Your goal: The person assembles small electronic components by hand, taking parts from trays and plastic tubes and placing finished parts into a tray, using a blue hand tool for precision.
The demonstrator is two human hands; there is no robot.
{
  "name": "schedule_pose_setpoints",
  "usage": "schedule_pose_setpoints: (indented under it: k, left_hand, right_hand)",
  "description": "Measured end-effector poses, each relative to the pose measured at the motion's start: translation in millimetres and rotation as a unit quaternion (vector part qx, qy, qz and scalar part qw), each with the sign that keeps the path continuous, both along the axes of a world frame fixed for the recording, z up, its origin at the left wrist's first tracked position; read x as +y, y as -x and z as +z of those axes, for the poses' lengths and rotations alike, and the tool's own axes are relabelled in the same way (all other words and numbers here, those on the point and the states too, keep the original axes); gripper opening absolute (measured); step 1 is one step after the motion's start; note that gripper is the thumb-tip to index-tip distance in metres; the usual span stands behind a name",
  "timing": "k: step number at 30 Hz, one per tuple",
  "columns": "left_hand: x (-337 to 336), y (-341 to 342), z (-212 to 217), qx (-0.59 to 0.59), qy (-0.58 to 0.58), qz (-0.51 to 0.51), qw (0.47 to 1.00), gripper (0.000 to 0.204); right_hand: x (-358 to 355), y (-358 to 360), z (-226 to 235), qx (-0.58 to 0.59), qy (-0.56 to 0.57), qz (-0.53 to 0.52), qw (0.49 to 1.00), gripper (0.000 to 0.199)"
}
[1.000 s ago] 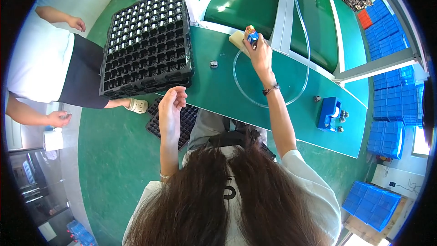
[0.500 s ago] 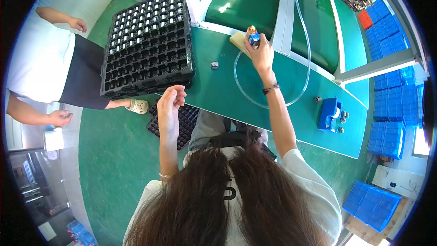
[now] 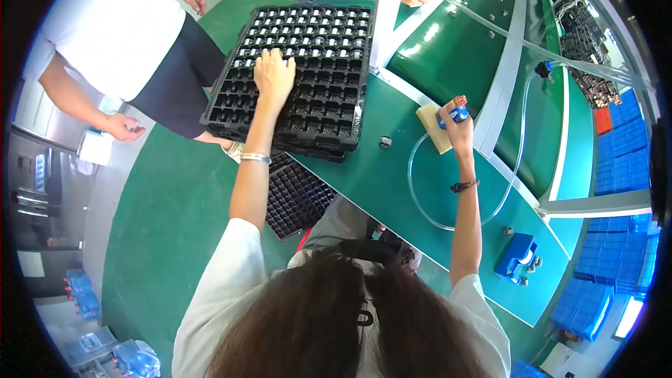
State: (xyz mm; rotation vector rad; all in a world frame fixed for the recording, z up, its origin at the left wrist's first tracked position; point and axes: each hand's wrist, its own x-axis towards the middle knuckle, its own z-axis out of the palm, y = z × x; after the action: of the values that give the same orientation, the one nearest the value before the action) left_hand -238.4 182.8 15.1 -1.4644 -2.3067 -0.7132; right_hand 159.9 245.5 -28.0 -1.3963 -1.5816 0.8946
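My left hand (image 3: 274, 84) is over a black compartment tray (image 3: 318, 108), its bent fingers closed down at the edge of the filled rows; whatever they pinch is hidden beneath them. Small white-and-dark parts fill the tray's far rows. My right hand (image 3: 459, 133) is closed around a small blue object (image 3: 453, 113) with a reddish-brown end, held over a pale yellow block (image 3: 435, 128) on the green table (image 3: 392, 178). A clear tube (image 3: 413, 189) loops from near the block around my right wrist. One small metal part (image 3: 385, 141) lies between tray and block.
A conveyor belt (image 3: 437, 45) carrying small metal parts runs behind a white frame. At the table's right stands a blue holder (image 3: 516, 255) with metal parts beside it. Two co-workers are at the left and far side. More black trays (image 3: 297, 196) lie below the table edge.
My left hand has gone from the table's front edge forward onto the tray. My right hand still holds the blue object by the yellow block. The view has turned left.
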Motion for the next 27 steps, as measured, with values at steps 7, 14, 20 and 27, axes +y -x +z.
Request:
schedule_pose_setpoints:
  k: [7, 14, 20, 27]
  left_hand:
    - [24.2, 19.0, 17.1, -0.075, 0.169, 0.048, 0.982, 0.037]
    - [24.1, 24.4, 13.9, -0.114, 0.106, 0.043, 0.987, 0.022]
    - [20.0, 33.3, 14.2, -0.136, 0.051, 0.005, 0.989, 0.024]
    - [-9.9, -7.0, 21.1, -0.542, -0.052, -0.160, 0.824, 0.024]
  right_hand:
    - [85.5, -19.8, -24.7, -0.054, -0.042, -0.101, 0.993, 0.040]
    - [160.1, -40.7, -41.6, -0.159, -0.144, -0.174, 0.961, 0.047]
    - [176.4, -51.2, -51.4, -0.174, -0.157, -0.207, 0.950, 0.042]
    - [172.1, -60.1, -50.8, -0.155, -0.157, -0.207, 0.953, 0.038]
